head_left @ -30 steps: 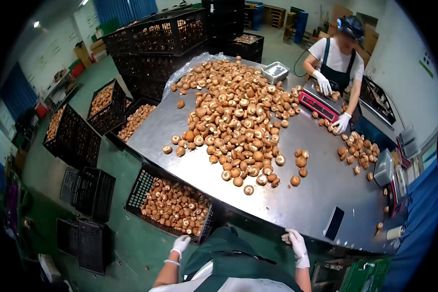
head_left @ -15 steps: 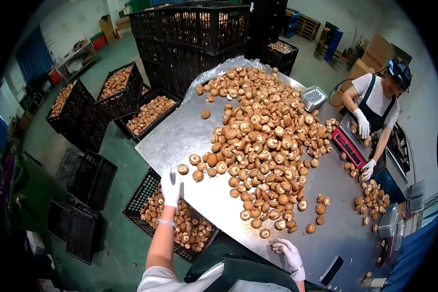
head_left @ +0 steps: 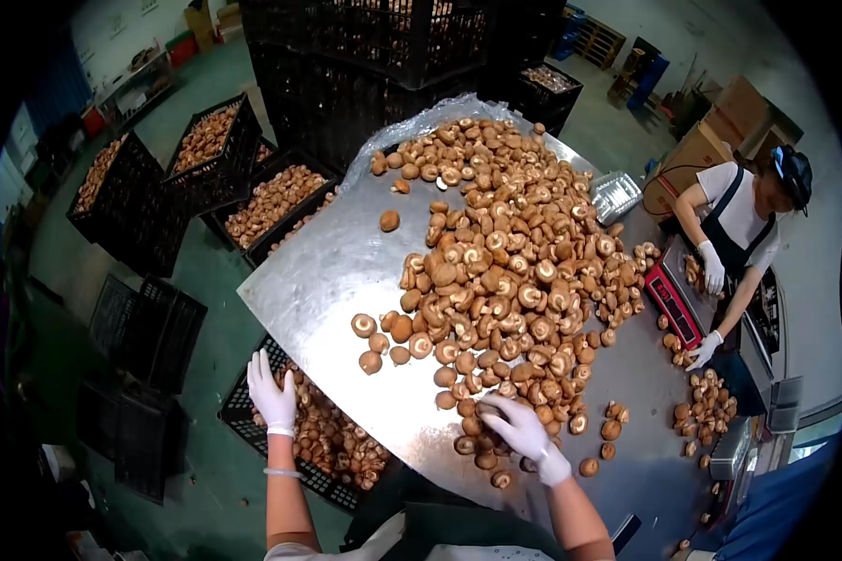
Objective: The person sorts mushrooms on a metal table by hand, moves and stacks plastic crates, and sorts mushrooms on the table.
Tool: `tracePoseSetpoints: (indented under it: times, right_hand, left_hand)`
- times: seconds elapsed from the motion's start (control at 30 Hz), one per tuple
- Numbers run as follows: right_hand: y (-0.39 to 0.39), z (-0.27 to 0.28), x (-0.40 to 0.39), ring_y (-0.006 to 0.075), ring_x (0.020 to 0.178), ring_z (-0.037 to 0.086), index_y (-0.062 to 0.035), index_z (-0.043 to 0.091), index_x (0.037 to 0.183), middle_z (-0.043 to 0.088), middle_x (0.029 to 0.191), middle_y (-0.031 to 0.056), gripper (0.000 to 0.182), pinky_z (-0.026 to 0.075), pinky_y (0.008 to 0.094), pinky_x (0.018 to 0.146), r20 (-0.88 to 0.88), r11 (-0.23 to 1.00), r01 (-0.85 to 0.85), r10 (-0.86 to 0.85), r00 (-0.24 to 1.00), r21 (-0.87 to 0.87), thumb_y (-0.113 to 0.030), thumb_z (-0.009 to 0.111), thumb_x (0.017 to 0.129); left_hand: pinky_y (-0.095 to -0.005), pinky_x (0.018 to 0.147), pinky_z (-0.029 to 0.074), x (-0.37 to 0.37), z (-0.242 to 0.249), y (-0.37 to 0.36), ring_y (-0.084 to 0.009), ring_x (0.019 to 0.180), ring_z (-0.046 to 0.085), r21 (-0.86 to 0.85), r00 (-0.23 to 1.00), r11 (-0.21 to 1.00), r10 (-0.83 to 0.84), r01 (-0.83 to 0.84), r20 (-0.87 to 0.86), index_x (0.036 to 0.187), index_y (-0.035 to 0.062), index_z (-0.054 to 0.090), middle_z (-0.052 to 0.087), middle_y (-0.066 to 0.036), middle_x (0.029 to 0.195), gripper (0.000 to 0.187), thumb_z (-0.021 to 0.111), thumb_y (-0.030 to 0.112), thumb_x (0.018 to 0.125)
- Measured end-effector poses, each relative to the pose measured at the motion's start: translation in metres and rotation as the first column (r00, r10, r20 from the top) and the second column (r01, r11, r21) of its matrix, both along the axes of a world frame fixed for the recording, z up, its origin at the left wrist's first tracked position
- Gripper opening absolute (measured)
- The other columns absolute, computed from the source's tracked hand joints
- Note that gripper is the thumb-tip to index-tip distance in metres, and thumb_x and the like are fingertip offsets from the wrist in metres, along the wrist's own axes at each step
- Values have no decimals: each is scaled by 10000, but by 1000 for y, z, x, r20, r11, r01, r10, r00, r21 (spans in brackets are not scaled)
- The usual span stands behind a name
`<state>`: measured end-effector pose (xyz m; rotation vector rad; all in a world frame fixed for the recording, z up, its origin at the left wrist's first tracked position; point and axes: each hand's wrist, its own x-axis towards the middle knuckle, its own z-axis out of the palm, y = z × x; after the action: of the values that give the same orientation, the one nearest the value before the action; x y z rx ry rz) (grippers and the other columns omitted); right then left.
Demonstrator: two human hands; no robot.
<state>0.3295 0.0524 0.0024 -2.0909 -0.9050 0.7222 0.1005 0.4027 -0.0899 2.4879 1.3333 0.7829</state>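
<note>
Over the left rim of a black crate (head_left: 237, 400) full of mushrooms is my left hand (head_left: 273, 400), white-gloved, its fingers stretched up and the thumb apart. Brown mushrooms show beside the thumb; no clear grip on one is visible. My right hand (head_left: 519, 430), also gloved, reaches over the near edge of the big mushroom pile (head_left: 524, 280), fingers extended and touching or just above several mushrooms. The pile lies on a metal table (head_left: 309, 290). A few loose mushrooms (head_left: 400, 327) sit left of it.
At right, a co-worker (head_left: 744, 220) in white gloves works at a red scale (head_left: 674, 304), near a smaller mushroom group (head_left: 706, 407). Black crates (head_left: 365, 103) stand stacked behind the table; others (head_left: 136, 210) are on the left. A clear plastic tray (head_left: 616, 196) borders the pile.
My left hand has moved left off the table edge to above the crate. The mushroom near it has gone from the table. My right hand has moved up and left onto the pile. The view has shifted.
</note>
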Motion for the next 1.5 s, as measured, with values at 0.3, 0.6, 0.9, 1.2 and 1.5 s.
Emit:
tracePoseSetpoints:
  times: [0.3, 0.6, 0.9, 1.2, 1.5]
  right_hand:
    - [173, -69, 28, 250, 883, 587, -119, 472, 1236, 507, 1089, 99, 452, 483, 399, 701, 646, 904, -159, 398, 652, -397, -139, 583, 798]
    - [132, -65, 34, 249, 921, 574, -106, 511, 1251, 569, 1022, 90, 468, 472, 367, 777, 315, 974, -152, 93, 945, 169, -188, 629, 806]
    - [92, -43, 17, 231, 1112, 532, -38, 357, 1364, 473, 1285, 146, 476, 484, 372, 905, -888, 754, 476, 332, 318, 452, -187, 487, 931]
    - [71, -31, -56, 211, 780, 609, -87, 547, 1197, 588, 985, 100, 522, 506, 277, 707, 190, 971, -180, 149, 970, 158, -286, 744, 756]
    - [32, -35, -45, 148, 941, 615, -64, 514, 1270, 634, 1058, 79, 465, 483, 262, 803, -605, 997, -6, 50, 795, 75, -175, 657, 842]
  left_hand:
    - [-346, 969, 420, 148, -21, -4, -338, 1105, 517, -292, 798, 743, -553, 603, 239, 1149, 32, 597, 541, -180, 1213, 374, 621, 113, 785]
    - [-327, 787, 507, 145, 20, -21, -209, 873, 615, -739, 684, -3, 380, 673, 622, 1182, -6, 500, 623, -133, 1044, 441, 378, 373, 992]
    - [-344, 815, 563, 113, 11, -62, -288, 964, 630, -489, 601, -355, 538, 797, 590, 1252, -65, 388, 567, -227, 1148, 499, 311, 361, 1004]
    - [-290, 773, 524, 47, 12, -146, -190, 1045, 581, -820, 839, -187, 188, 541, 511, 1329, 29, 436, 547, -116, 1201, 430, 456, 278, 979]
    - [-370, 821, 462, 88, 16, -96, -307, 923, 556, -350, 904, 865, -230, 359, 360, 1119, 20, 555, 571, -148, 1005, 445, 720, 174, 736]
